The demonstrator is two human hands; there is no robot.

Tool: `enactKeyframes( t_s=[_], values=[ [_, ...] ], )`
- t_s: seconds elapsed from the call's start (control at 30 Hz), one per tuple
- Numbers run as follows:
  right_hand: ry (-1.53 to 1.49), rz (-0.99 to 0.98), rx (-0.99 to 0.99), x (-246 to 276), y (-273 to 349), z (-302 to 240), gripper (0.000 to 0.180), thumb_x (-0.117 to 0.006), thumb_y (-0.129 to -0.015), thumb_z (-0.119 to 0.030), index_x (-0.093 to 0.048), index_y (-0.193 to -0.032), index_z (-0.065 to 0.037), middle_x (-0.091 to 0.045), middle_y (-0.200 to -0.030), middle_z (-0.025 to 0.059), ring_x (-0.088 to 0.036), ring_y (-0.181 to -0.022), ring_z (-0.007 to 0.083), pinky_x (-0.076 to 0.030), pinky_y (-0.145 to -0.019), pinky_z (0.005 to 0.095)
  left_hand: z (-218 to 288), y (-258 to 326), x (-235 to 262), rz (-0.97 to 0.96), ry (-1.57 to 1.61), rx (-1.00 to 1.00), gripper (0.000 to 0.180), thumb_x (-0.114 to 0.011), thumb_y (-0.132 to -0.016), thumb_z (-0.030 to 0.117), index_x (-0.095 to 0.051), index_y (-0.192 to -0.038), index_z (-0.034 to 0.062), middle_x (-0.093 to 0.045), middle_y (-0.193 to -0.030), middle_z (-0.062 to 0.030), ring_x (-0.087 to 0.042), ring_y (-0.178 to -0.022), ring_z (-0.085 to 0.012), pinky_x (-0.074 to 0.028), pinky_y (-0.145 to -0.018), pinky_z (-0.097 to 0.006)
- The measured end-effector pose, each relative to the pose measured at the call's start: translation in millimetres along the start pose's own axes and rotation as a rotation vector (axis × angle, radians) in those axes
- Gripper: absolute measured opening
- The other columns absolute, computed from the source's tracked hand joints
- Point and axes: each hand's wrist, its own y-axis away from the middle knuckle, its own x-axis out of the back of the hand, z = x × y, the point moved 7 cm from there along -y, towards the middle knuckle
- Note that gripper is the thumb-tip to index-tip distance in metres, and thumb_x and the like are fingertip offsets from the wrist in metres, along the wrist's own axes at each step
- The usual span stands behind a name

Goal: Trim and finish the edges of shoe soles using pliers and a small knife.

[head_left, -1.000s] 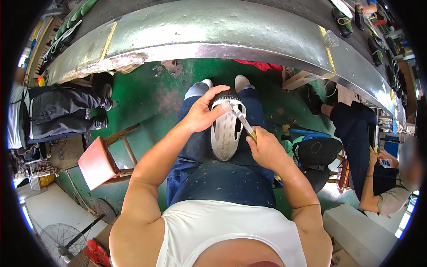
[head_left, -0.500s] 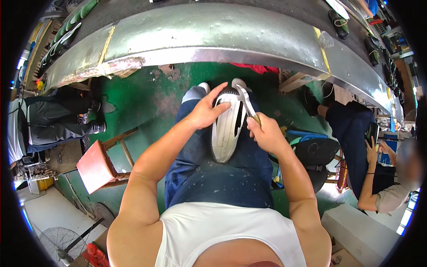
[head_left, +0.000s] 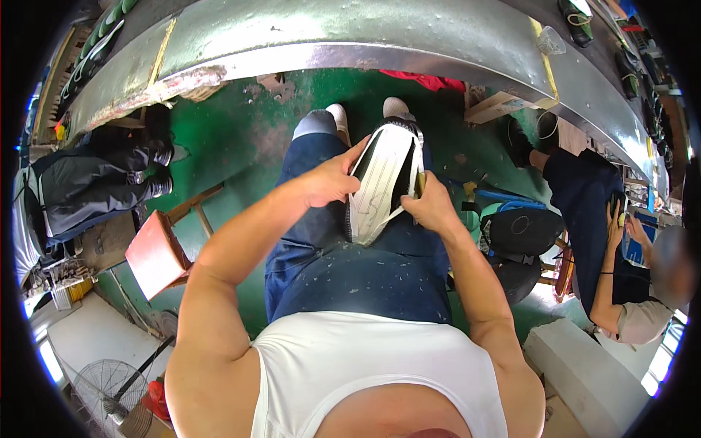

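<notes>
A shoe [head_left: 385,171] rests on my thighs, bottom up, its pale sole facing me and dark upper material showing around it. A narrow white strip [head_left: 371,147] runs round its edge and stands partly off the sole. On the left side, my left hand [head_left: 337,179] is closed on the shoe's edge, thumb lying against the strip. My right hand [head_left: 429,204] pinches the strip at the right side near the shoe's lower end. A yellow-handled metal tool [head_left: 420,184] is also in that hand; most of it is hidden by fingers and the shoe.
Ahead runs a long metal-edged workbench [head_left: 350,55] with shoes at its ends. An orange-topped stool [head_left: 155,255] stands left, a black bag [head_left: 520,228] right. A fan [head_left: 109,401] is lower left. A co-worker [head_left: 621,292] sits at right; another person's legs [head_left: 109,182] show at left.
The tool's metal head has left the shoe's far end. My left hand moved from the sole's top to its left edge; my right hand now pulls at the white strip, which bows outward.
</notes>
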Motion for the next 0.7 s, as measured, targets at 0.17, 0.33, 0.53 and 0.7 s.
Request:
enactKeyframes(
  t_s=[0.17, 0.33, 0.53, 0.7],
  values=[
    [0.167, 0.103, 0.034, 20.2, 2.6, 20.5, 0.049, -0.072, -0.084, -0.031, -0.057, -0.113, 0.007, -0.068, -0.104, 0.0279, -0.066, -0.1, 0.042, -0.051, -0.087, 0.0426, -45.9, -1.8, -1.8, -0.101, 0.002, 0.152, 0.094, -0.058, -0.076, -0.004, -0.017, -0.16, 0.0082, -0.051, -0.143, -0.0116, -0.05, -0.131, -0.0224, -0.041, -0.108, -0.032],
    [0.23, -0.055, 0.141, 40.9, 47.2, 14.6, 0.045, -0.064, -0.092, -0.021, -0.054, -0.125, 0.007, -0.065, -0.11, 0.0264, -0.063, -0.105, 0.0427, -0.05, -0.092, 0.0438, -47.3, 29.8, -16.3, 0.136, -0.576, -0.057, 0.102, -0.072, -0.077, 0.018, -0.012, -0.156, -0.0052, -0.013, -0.164, -0.0258, -0.019, -0.152, -0.0324, -0.019, -0.122, -0.034],
    [0.625, -0.125, 0.53, 27.7, 63.0, -23.4, 0.054, -0.063, -0.088, -0.005, -0.046, -0.137, 0.009, -0.053, -0.129, 0.0252, -0.054, -0.121, 0.0401, -0.046, -0.101, 0.0432, -55.4, 30.0, -20.6, 0.038, -0.535, -0.102, 0.107, -0.069, -0.082, 0.011, 0.006, -0.157, -0.0027, -0.008, -0.165, -0.0248, -0.011, -0.154, -0.0287, -0.012, -0.123, -0.034],
    [1.091, 0.046, 0.844, 17.4, 66.7, -63.0, 0.047, -0.061, -0.084, -0.005, -0.052, -0.126, 0.012, -0.061, -0.111, 0.0238, -0.062, -0.109, 0.0389, -0.053, -0.089, 0.0429, -49.9, 32.0, -21.6, -0.029, -0.531, -0.019, 0.109, -0.07, -0.082, 0.011, 0.008, -0.157, -0.0017, -0.013, -0.164, -0.0253, -0.018, -0.152, -0.0289, -0.015, -0.122, -0.035]
  ],
)
